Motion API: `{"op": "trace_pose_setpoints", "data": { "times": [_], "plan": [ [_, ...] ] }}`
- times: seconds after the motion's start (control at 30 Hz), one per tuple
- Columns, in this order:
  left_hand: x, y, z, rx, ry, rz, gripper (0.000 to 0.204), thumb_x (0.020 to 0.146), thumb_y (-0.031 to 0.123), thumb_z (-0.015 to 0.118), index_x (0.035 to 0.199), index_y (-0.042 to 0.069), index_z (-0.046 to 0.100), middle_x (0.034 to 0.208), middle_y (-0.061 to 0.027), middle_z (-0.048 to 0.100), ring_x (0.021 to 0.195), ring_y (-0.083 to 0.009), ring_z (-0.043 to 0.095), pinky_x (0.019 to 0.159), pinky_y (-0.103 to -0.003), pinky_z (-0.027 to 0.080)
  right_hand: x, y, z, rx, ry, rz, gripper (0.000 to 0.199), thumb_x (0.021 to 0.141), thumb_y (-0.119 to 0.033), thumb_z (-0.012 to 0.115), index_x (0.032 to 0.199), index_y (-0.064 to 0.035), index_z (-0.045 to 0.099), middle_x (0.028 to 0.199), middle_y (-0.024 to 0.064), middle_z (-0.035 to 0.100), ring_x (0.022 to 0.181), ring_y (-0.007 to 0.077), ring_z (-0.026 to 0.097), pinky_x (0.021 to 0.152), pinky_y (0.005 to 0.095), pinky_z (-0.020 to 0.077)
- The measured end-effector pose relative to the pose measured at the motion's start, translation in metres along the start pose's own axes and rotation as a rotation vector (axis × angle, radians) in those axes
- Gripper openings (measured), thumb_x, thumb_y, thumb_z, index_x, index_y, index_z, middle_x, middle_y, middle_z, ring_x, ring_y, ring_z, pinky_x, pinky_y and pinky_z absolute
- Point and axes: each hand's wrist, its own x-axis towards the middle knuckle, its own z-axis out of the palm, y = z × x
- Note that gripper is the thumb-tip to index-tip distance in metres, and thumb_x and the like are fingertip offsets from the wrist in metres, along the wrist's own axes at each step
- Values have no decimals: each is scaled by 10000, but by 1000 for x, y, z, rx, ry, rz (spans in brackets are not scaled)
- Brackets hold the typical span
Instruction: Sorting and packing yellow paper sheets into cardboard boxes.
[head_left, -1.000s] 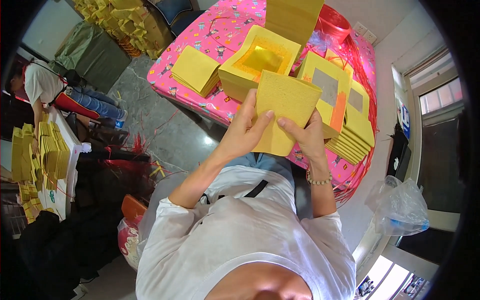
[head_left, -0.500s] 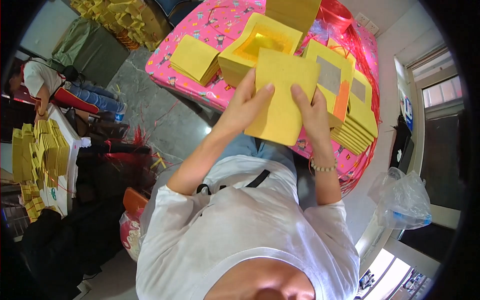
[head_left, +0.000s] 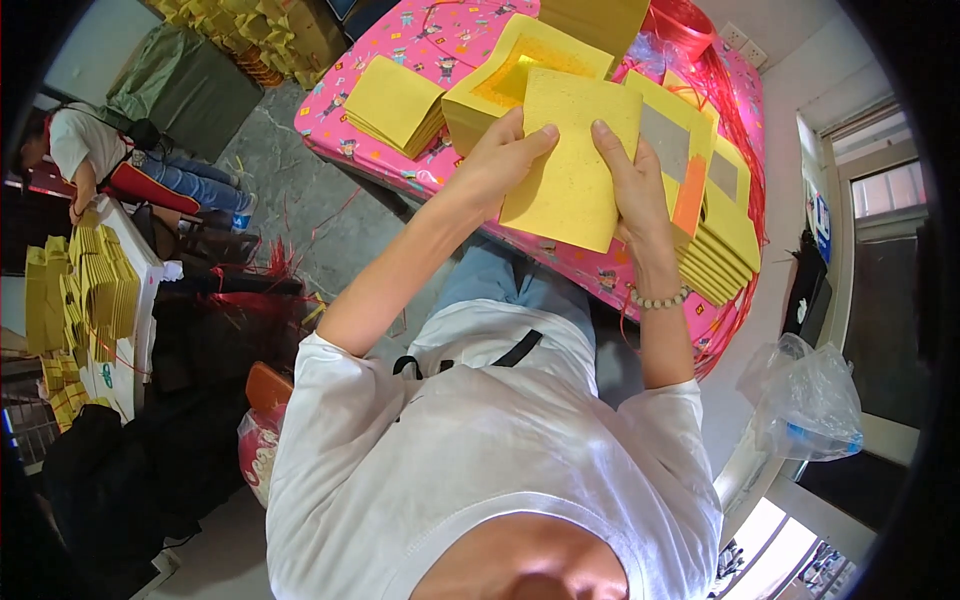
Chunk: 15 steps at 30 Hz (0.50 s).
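Note:
Between my two hands is a rectangular stack of yellow paper, held up over the near edge of the table. My left hand grips its left side, thumb on the face and fingers behind. On the right side, my right hand has the same kind of grip, its fingers mostly hidden. Behind the held paper sits a thick yellow paper pile with a gold patch on top. Left of that lies a smaller stack of yellow sheets. To the right are yellow paper bundles with grey patches and an orange strip.
A pink patterned cloth covers the table. Red strings hang along its right side near a red basin. A person is at a white table with yellow bundles at far left. A clear plastic bag hangs at right.
Both hands have moved slightly up and away from my body, carrying the yellow paper farther over the table. The paper stays gripped on both sides.

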Motion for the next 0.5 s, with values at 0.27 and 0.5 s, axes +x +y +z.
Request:
{"op": "trace_pose_setpoints", "data": {
  "times": [0.27, 0.5],
  "plan": [
    [-23, -12, 10, 148, 45, 291, 355, 946, 100, 473, 1279, 5, 397, 1179, -68, 549, 1090, -119, 515, 915, -272, 421, -11, -6, 2, -14, -2, -115, 300, 927, -200, 570, 1133, 17, 556, 997, 53, 640, 852, 73, 595, 715, 222, 488],
    [-45, -25, 2, 136, 31, 366, 354, 952, 61, 440, 1286, -6, 345, 1219, -86, 485, 1133, -115, 442, 960, -267, 367, -19, -6, 2, -167, 54, -199, 188, 946, -174, 536, 1008, 0, 571, 906, 12, 621, 789, 43, 553, 686, 203, 457]
  ]
}}
